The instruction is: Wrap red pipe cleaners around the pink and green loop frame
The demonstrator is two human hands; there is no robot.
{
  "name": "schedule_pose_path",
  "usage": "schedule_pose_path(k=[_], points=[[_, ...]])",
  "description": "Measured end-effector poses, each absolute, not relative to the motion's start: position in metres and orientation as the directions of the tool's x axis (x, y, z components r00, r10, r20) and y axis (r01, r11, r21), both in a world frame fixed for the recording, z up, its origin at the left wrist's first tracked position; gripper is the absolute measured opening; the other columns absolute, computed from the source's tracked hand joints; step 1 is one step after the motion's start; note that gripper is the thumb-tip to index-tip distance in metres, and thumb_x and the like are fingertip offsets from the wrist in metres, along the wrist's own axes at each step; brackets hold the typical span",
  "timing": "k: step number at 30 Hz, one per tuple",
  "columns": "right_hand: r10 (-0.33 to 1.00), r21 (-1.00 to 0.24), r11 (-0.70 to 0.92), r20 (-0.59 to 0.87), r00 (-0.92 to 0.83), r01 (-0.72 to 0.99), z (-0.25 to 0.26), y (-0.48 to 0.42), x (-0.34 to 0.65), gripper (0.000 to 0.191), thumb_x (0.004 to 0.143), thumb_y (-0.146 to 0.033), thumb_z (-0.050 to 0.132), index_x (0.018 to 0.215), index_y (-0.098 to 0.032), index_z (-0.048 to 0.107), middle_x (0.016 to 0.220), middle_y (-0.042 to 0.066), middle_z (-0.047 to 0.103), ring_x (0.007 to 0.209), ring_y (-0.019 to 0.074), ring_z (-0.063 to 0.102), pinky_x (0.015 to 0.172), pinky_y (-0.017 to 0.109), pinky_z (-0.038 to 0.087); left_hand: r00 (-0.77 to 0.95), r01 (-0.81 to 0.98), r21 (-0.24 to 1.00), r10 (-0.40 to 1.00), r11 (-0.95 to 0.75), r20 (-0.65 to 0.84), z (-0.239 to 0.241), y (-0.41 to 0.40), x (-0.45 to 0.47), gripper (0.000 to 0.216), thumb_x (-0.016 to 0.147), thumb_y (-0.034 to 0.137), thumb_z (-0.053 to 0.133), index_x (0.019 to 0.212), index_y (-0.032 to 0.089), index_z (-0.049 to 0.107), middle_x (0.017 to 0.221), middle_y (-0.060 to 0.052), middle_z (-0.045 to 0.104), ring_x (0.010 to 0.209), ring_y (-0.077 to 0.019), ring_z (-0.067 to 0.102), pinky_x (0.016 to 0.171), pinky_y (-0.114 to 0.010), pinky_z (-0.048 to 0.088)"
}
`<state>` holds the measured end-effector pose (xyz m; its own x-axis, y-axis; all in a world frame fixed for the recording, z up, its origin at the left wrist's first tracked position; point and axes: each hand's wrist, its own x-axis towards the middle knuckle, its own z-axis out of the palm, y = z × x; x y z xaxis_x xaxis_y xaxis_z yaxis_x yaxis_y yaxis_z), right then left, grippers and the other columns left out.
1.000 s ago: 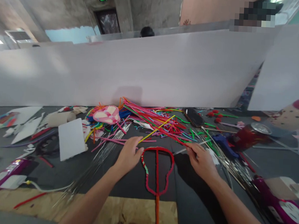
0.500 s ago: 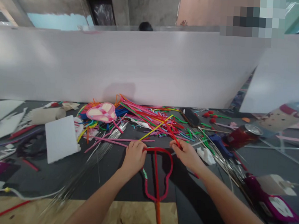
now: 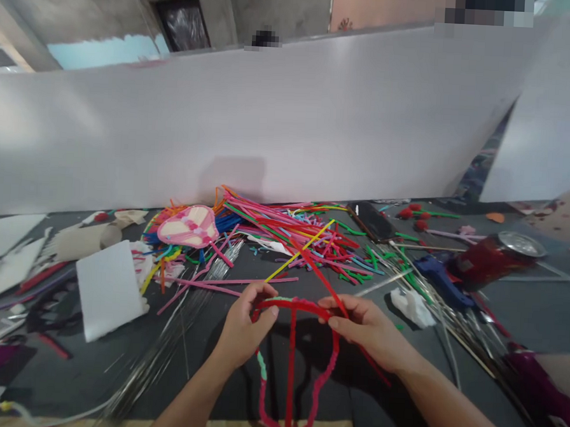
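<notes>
A pipe-cleaner frame [image 3: 291, 360], red and dark pink with pale green bits, forms a rounded outline with a straight red bar down its middle. My left hand [image 3: 245, 326] pinches its upper left edge between thumb and fingers. At the upper right edge, my right hand [image 3: 377, 330] is closed on the frame and on a loose red pipe cleaner [image 3: 320, 274], which slants across the fingers. A yellow pipe cleaner [image 3: 287, 266] lies just beyond my left hand. Behind it is a heap of mixed pipe cleaners [image 3: 275, 222].
A pink and cream pipe-cleaner piece [image 3: 189, 226] rests left of the heap. White card [image 3: 109, 290] and a cardboard tube [image 3: 85, 240] lie further left. On the right are a phone [image 3: 371, 222], crumpled tissue [image 3: 411, 308], a blue glue gun [image 3: 444, 282] and a red can [image 3: 490, 259]. A white partition [image 3: 289, 124] stands behind.
My right hand has come down onto the frame's upper edge, bringing the red pipe cleaner against it. The frame sits lower in view, and the camera has tilted.
</notes>
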<state>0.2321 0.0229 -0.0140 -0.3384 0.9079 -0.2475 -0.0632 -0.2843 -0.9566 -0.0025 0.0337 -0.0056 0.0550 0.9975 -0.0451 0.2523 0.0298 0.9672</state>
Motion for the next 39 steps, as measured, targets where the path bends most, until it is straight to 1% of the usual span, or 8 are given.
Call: schedule_pose_path(k=[4,7,11,14,23,28,34,39], points=[[0.942,-0.988,-0.153,-0.157,-0.297,0.036,-0.009,0.022,0.226,0.031,0.074,-0.036,0.062,0.098,-0.017,0.065,0.088,0.005,0.07,0.079,0.0174,0.062,0.073,0.028,0.047,0.047,-0.235,0.912,0.942,0.335,-0.334,-0.002,0.038,-0.003,0.029,0.068,0.023,0.067,0.095,0.02,0.056,0.089,-0.003,0.068,0.077,-0.0178,0.065,0.072,-0.031,0.051],[0.957,-0.989,-0.08,-0.112,-0.268,0.127,-0.009,0.021,0.223,0.028,0.077,-0.034,0.058,0.097,-0.017,0.066,0.085,0.005,0.07,0.078,0.0185,0.063,0.07,0.029,0.049,0.225,-0.361,0.8,0.877,0.479,-0.424,-0.002,0.038,-0.004,0.027,0.071,0.027,0.066,0.096,0.017,0.058,0.086,-0.008,0.071,0.075,-0.0214,0.068,0.074,-0.037,0.052],[0.962,-0.976,-0.02,-0.077,-0.261,0.216,-0.011,0.021,0.222,0.024,0.079,-0.034,0.055,0.093,-0.018,0.067,0.082,0.002,0.069,0.073,0.0167,0.062,0.064,0.025,0.048,0.425,-0.405,0.741,0.828,0.536,-0.366,-0.005,0.032,-0.004,0.031,0.075,0.032,0.065,0.1,0.014,0.061,0.09,-0.013,0.072,0.085,-0.0262,0.069,0.076,-0.037,0.052],[0.966,-0.963,0.005,-0.065,-0.25,0.269,-0.01,0.02,0.221,0.021,0.079,-0.032,0.054,0.088,-0.018,0.068,0.077,0.0,0.067,0.068,0.0149,0.059,0.059,0.022,0.045,0.475,-0.402,0.727,0.806,0.556,-0.353,-0.007,0.029,-0.002,0.032,0.075,0.025,0.067,0.104,0.014,0.061,0.095,-0.014,0.071,0.094,-0.0286,0.066,0.078,-0.036,0.051],[0.967,-0.957,0.016,-0.059,-0.247,0.291,-0.01,0.021,0.221,0.019,0.081,-0.028,0.05,0.085,-0.018,0.066,0.072,-0.001,0.062,0.064,0.013,0.054,0.059,0.021,0.041,0.455,-0.388,0.713,0.794,0.584,-0.402,-0.006,0.03,0.002,0.025,0.077,0.023,0.067,0.099,0.012,0.064,0.092,-0.014,0.072,0.087,-0.0256,0.069,0.072,-0.032,0.054],[0.949,-0.968,-0.007,-0.086,-0.303,0.252,-0.011,0.02,0.222,0.022,0.076,-0.025,0.056,0.097,-0.019,0.062,0.079,-0.001,0.061,0.069,0.0137,0.054,0.062,0.022,0.042,0.451,-0.396,0.706,0.794,0.587,-0.407,-0.008,0.031,0.002,0.024,0.077,0.023,0.066,0.099,0.012,0.064,0.091,-0.015,0.073,0.086,-0.025,0.069,0.073,-0.032,0.054],[0.956,-0.964,-0.008,-0.085,-0.28,0.265,-0.013,0.02,0.219,0.009,0.077,-0.023,0.052,0.082,-0.018,0.058,0.07,-0.003,0.053,0.062,0.0112,0.047,0.057,0.02,0.038,0.464,-0.397,0.695,0.784,0.6,-0.412,-0.009,0.03,0.002,0.024,0.077,0.022,0.067,0.099,0.012,0.064,0.092,-0.014,0.072,0.084,-0.0248,0.07,0.071,-0.032,0.054],[0.949,-0.97,-0.038,-0.111,-0.295,0.241,-0.016,0.021,0.22,0.016,0.081,-0.031,0.053,0.08,-0.017,0.06,0.064,-0.004,0.049,0.058,0.0102,0.043,0.053,0.02,0.034,0.46,-0.394,0.695,0.784,0.601,-0.417,-0.012,0.03,0.003,0.025,0.078,0.022,0.066,0.1,0.01,0.064,0.093,-0.016,0.072,0.085,-0.0257,0.069,0.072,-0.032,0.054]])
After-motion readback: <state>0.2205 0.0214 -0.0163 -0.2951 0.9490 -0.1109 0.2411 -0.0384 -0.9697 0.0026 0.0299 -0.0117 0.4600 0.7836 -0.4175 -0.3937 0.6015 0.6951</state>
